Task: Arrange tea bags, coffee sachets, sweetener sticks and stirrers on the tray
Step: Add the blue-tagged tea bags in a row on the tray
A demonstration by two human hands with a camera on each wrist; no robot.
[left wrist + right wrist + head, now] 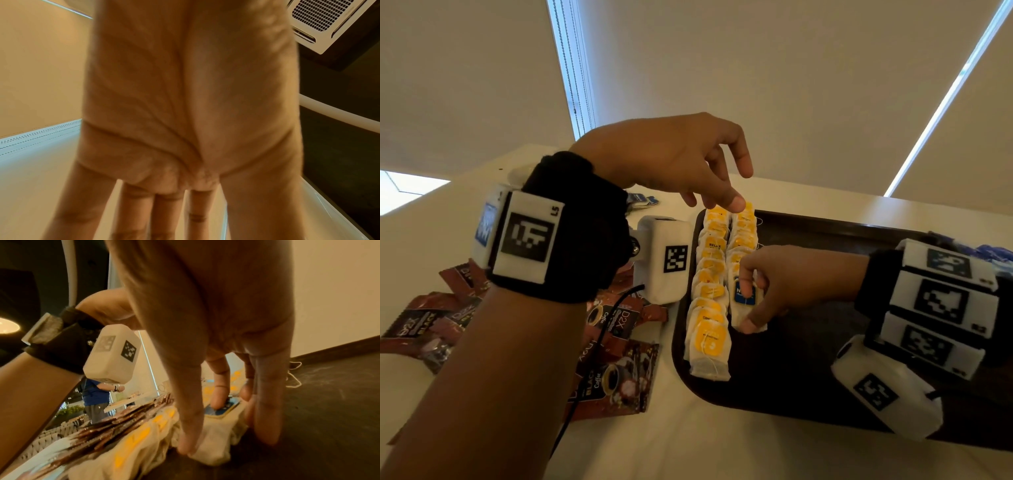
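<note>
A dark tray (808,387) lies on the white table, with two rows of yellow-tagged tea bags (710,308) along its left side. My right hand (751,301) pinches a blue-tagged tea bag (739,299) at the near end of the right row, thumb at its near edge and fingers on top. In the right wrist view the right hand (216,426) presses that tea bag (213,443) against the tray floor (318,418). My left hand (719,198) hovers over the far end of the rows, fingers relaxed and empty. The left wrist view shows the left hand (185,211) with its fingers straight.
Brown coffee sachets (616,322) lie scattered on the table (688,445) left of the tray. Blue sachets sit behind my left hand (642,198) and beyond the tray's right end (993,253). A person in a blue shirt (95,394) stands in the background.
</note>
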